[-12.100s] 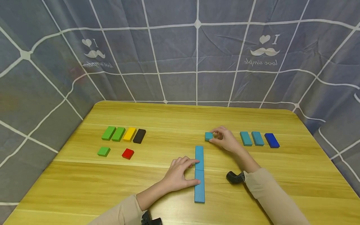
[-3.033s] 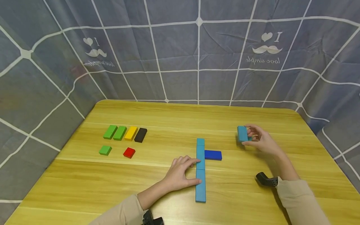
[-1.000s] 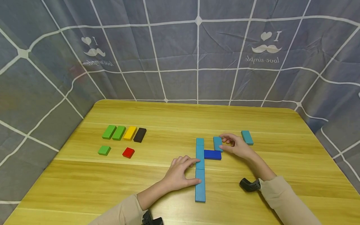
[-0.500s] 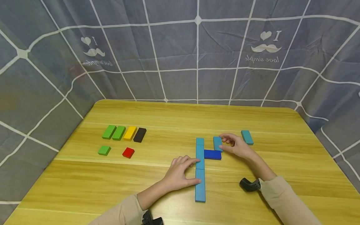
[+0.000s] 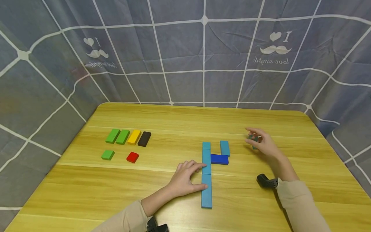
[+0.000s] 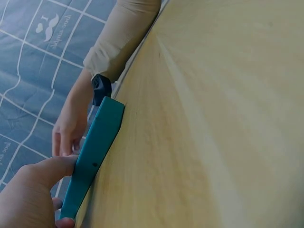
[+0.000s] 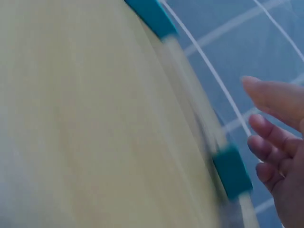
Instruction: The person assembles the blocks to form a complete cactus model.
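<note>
My left hand [image 5: 183, 183] rests beside a straight column of light blue blocks; its index fingertip touches the middle block [image 5: 206, 158] and its thumb the long near block [image 5: 206, 198]. A short light blue block [image 5: 206, 145] tops the column. From the column's right side a dark blue block [image 5: 219, 159] sticks out, and a light blue block [image 5: 224, 148] stands against its far right end, pointing away. Farther right my right hand [image 5: 268, 145] hovers at a teal block [image 7: 232, 172], thumb and fingers spread apart around it. In the head view the fingers mostly hide that block.
Left on the wooden table [image 5: 162, 199] lie two green blocks [image 5: 112, 136], a yellow block [image 5: 134, 137] and a black block [image 5: 144, 139] in a row. Nearer are a small green block [image 5: 108, 155] and a red block [image 5: 132, 157]. A grey curtain [image 5: 185, 58] hangs behind.
The small block, dark blue block and a light blue block have joined the column's layout over the past seconds. My right hand has just released the light blue block and moved right; my left stayed.
</note>
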`<action>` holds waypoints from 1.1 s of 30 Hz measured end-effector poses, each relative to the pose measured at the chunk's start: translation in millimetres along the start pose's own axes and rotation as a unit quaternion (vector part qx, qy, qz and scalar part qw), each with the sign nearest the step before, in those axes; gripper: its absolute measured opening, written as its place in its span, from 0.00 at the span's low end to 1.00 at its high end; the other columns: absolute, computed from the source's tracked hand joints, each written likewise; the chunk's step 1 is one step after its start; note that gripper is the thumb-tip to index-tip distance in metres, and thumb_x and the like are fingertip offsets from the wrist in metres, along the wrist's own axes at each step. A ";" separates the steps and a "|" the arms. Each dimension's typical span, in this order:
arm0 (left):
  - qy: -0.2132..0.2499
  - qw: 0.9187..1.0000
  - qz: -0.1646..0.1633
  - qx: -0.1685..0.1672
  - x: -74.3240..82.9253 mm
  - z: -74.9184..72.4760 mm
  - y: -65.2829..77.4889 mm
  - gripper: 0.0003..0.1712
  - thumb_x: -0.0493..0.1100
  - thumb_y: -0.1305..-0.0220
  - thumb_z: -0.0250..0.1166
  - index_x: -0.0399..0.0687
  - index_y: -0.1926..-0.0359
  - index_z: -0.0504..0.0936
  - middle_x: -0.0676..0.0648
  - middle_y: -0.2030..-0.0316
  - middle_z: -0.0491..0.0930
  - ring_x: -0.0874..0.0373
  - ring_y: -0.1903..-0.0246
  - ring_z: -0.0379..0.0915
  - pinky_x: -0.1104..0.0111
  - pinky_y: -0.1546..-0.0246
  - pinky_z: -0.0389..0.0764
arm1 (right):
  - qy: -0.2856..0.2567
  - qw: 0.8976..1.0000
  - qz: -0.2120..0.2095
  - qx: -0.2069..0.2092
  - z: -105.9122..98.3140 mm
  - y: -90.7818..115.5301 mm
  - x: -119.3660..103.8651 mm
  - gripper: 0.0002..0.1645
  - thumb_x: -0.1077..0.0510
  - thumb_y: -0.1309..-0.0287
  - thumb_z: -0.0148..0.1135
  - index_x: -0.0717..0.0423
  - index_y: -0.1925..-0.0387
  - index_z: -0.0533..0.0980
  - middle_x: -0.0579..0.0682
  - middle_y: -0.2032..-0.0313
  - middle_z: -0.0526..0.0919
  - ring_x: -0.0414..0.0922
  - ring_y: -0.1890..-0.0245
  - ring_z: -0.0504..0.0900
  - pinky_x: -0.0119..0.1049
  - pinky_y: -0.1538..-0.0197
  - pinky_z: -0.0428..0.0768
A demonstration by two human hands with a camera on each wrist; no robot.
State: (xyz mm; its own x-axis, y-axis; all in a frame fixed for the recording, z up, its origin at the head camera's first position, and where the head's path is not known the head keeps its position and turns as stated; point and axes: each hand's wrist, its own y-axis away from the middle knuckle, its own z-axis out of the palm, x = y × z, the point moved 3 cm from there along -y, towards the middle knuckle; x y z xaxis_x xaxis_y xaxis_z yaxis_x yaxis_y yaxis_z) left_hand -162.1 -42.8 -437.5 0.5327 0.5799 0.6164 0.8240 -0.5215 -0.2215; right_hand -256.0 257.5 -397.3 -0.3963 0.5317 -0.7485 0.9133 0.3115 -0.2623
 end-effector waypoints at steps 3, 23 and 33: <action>-0.001 1.000 -0.002 -0.002 -0.3 -0.2 -0.3 0.35 0.60 0.53 0.67 0.55 0.43 0.73 0.58 0.66 0.69 0.64 0.64 0.61 0.64 0.55 0.60 | 0.013 0.999 0.027 -0.026 -10.5 3.1 21.8 0.29 0.65 0.42 0.58 0.70 0.41 0.63 0.60 0.57 0.68 0.39 0.64 0.66 0.28 0.65 0.67; 0.000 1.000 0.001 0.002 -0.2 -0.2 0.2 0.35 0.59 0.53 0.68 0.55 0.43 0.73 0.58 0.67 0.68 0.64 0.65 0.59 0.63 0.55 0.59 | -0.086 0.982 0.090 -0.141 -30.4 11.6 59.2 0.40 0.64 0.45 0.61 0.70 0.35 0.55 0.54 0.60 0.67 0.38 0.64 0.67 0.29 0.62 0.68; 0.000 1.000 0.001 0.000 -0.5 0.3 0.4 0.35 0.59 0.53 0.68 0.55 0.43 0.73 0.58 0.67 0.68 0.64 0.65 0.60 0.63 0.55 0.59 | -0.089 0.987 0.083 -0.107 -29.1 11.4 60.2 0.37 0.67 0.48 0.63 0.72 0.39 0.58 0.53 0.64 0.67 0.39 0.68 0.66 0.29 0.66 0.67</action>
State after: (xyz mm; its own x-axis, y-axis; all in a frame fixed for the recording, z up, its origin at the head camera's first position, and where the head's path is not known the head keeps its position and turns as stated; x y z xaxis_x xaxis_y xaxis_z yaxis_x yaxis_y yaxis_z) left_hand -162.0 -43.1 -438.1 0.5346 0.5794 0.6152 0.8231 -0.5222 -0.2234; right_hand -272.2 315.9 -427.5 -0.2030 0.4490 -0.8702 0.9158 0.4015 -0.0065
